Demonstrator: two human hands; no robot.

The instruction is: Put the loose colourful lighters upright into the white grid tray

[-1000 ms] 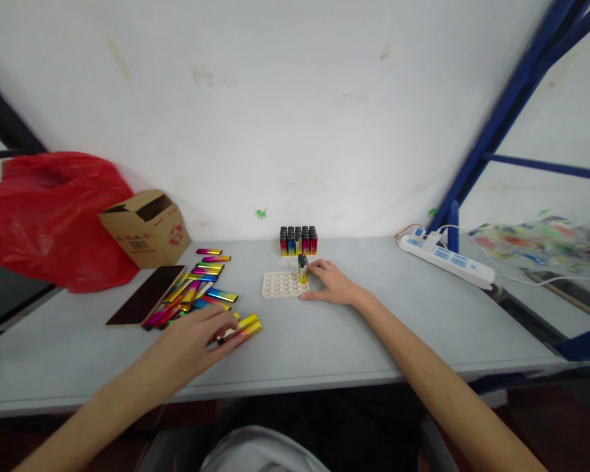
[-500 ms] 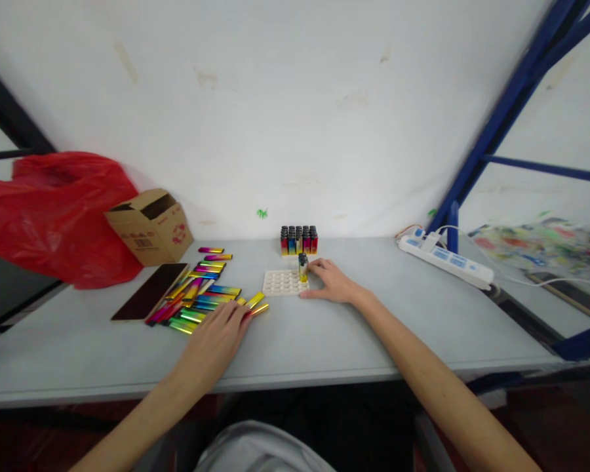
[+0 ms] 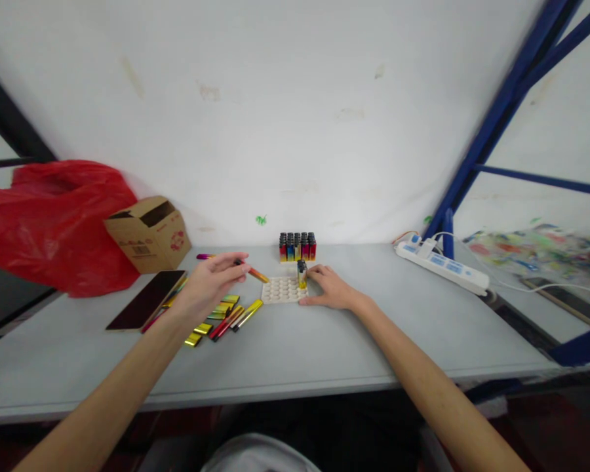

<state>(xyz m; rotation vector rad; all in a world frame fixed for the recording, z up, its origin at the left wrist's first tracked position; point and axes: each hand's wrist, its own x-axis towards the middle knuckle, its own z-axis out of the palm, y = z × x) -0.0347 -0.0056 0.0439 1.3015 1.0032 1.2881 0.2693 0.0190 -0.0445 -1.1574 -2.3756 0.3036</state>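
One front tray (image 3: pixel 277 291); one carton (image 3: pixel 155 246); one red bag (image 3: pixel 73 226); one power strip (image 3: pixel 442 267); lighters (image 3: pixel 250 314) uncountable

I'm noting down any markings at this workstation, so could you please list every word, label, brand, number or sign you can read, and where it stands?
No text can be read for certain.
Cardboard box: dark print, what looks like a barcode and a red emblem, too small and blurred.
Power strip: blue labels, too small.
Wall: a small green mark, not legible as writing.
Loose lighters: no wording visible.
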